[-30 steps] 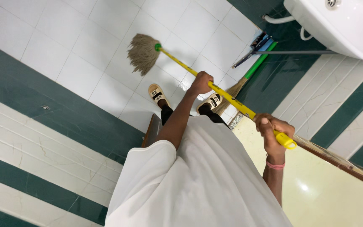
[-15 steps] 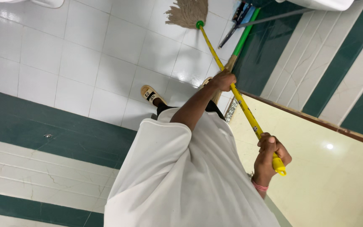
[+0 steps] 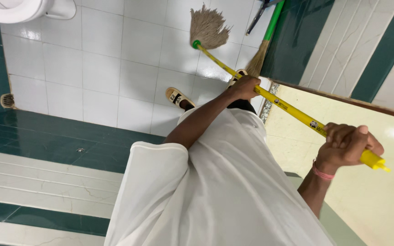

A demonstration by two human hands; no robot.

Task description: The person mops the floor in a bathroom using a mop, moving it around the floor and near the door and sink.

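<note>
Both hands hold a mop with a long yellow handle (image 3: 292, 110). My left hand (image 3: 244, 86) grips the handle about midway, the arm reaching out from a white sleeve. My right hand (image 3: 348, 145), with a pink band at the wrist, is closed around the handle near its upper end. The tan string mop head (image 3: 208, 28), joined by a green collar, rests on the white floor tiles (image 3: 96, 73) ahead of my two sandalled feet (image 3: 178, 97). My white shirt fills the lower middle of the view.
A second broom with a green handle (image 3: 272, 23) and straw bristles leans by the dark green wall tiles. A white toilet (image 3: 21, 10) shows at top left, a floor drain (image 3: 6, 100) at left. A cream glossy panel with a brown edge (image 3: 370, 200) lies at right.
The view has swung, so the sink is gone and the toilet appears. The mop head has travelled across the white tiles, further ahead of my feet. Both hands keep their grip.
</note>
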